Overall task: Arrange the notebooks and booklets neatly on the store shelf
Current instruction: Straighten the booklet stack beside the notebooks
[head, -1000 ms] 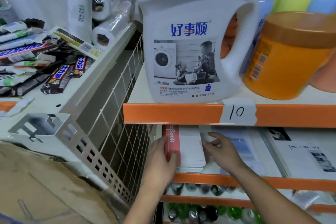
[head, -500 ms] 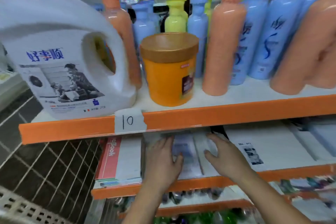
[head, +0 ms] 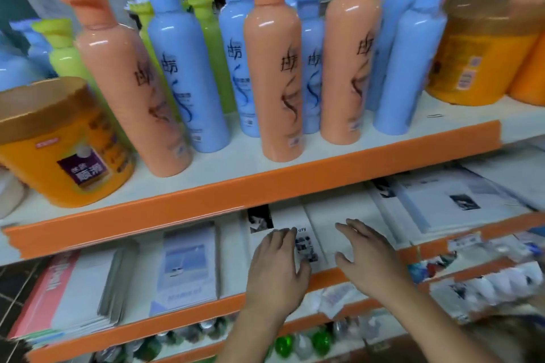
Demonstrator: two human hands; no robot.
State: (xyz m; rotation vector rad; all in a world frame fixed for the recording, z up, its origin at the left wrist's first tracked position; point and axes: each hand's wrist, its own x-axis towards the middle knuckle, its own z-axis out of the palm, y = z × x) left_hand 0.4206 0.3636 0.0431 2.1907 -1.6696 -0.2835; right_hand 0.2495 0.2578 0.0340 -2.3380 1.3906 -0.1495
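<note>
Both hands had slid to the right along the notebook shelf (head: 188, 314) since half a second before, leaving the blue-cover booklet (head: 188, 265) they had been on. The view had swung right with them.

At this moment the left grip (head: 275, 271) lay flat, fingers straight and together, with its fingertips on a white booklet (head: 287, 216) that bore small photos and lettering ending in "ory". It pressed down and grasped nothing. The right grip (head: 368, 256) was released too, its fingers spread and nearly straight over the neighbouring white booklet (head: 348, 206). Whether it touched the cover I could not tell. Both wrists crossed the shelf's orange front edge.

The task's things lay flat in a row on that shelf. A stack of red-spined notebooks (head: 67, 289) sat at the left end, with the blue-cover booklet just beside it. Then came the two white booklets under the hands near the middle, and more pale booklets (head: 460, 203) lay toward the right end, somewhat skewed.

On the upper shelf (head: 265, 186) stood peach bottles (head: 274, 68), blue bottles (head: 182, 68) and green bottles (head: 213, 38). An orange tub (head: 59, 153) stood near its left end, and another orange tub (head: 477, 59) stood near its right end. Motion blur softened much of the picture.
</note>
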